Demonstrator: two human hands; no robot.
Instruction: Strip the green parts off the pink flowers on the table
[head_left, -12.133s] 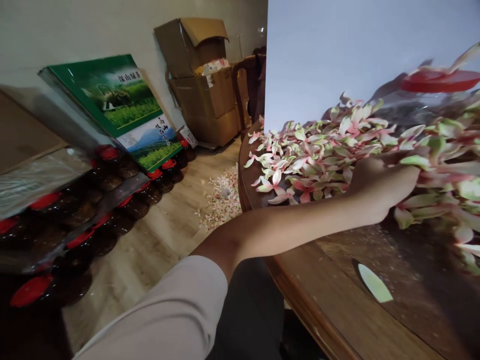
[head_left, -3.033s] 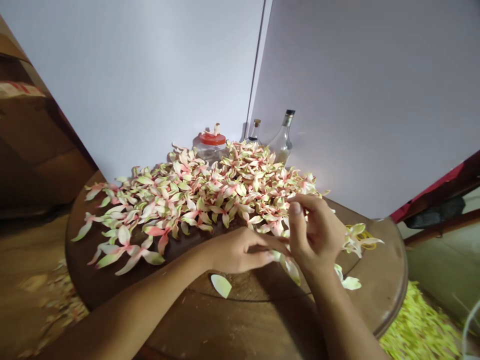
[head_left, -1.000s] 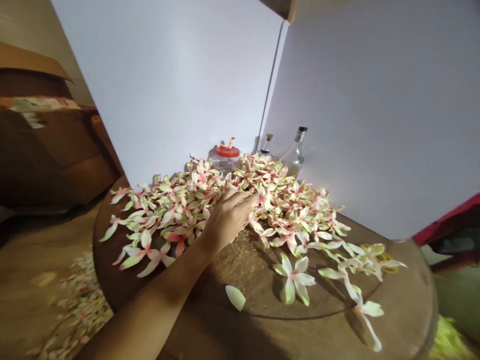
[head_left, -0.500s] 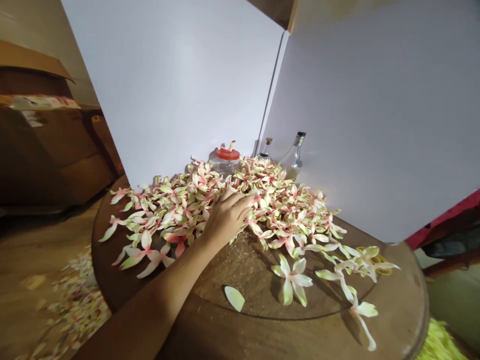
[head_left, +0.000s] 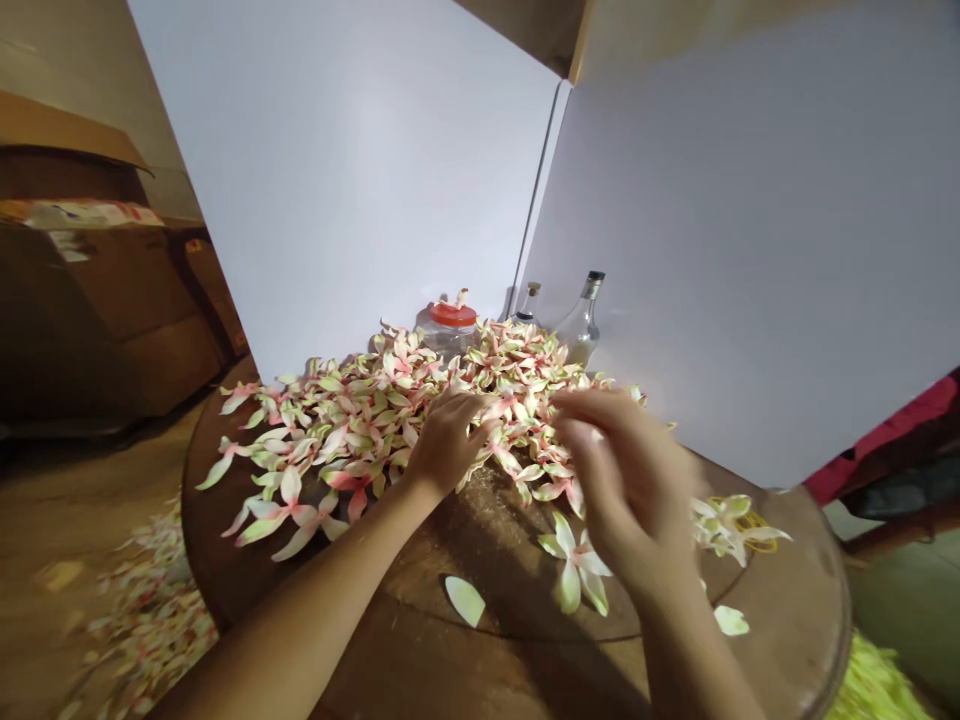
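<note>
A heap of pink, white and pale green flower pieces [head_left: 375, 410] covers the back of the round brown table [head_left: 420, 655]. My left hand [head_left: 450, 435] rests on the middle of the heap, palm down, its fingertips among the pieces; whether it grips any cannot be made out. Over the heap's right side is my right hand [head_left: 626, 465], blurred, with its fingers bent forward and their tips unclear. A single star-shaped flower [head_left: 576, 568] lies to the left of my right wrist. Nearer the front lies a loose pale petal [head_left: 465, 600].
Behind the heap stand a red-lidded jar [head_left: 452, 330] and a clear bottle [head_left: 583, 325], against white panels [head_left: 360, 180]. Yellow rubber bands [head_left: 761, 530] lie at the right. Cardboard boxes [head_left: 127, 320] and scattered flower pieces [head_left: 154, 600] are on the left.
My right hand has come into view over the right side of the heap, covering some flowers there. My left hand stays at nearly the same spot on the heap.
</note>
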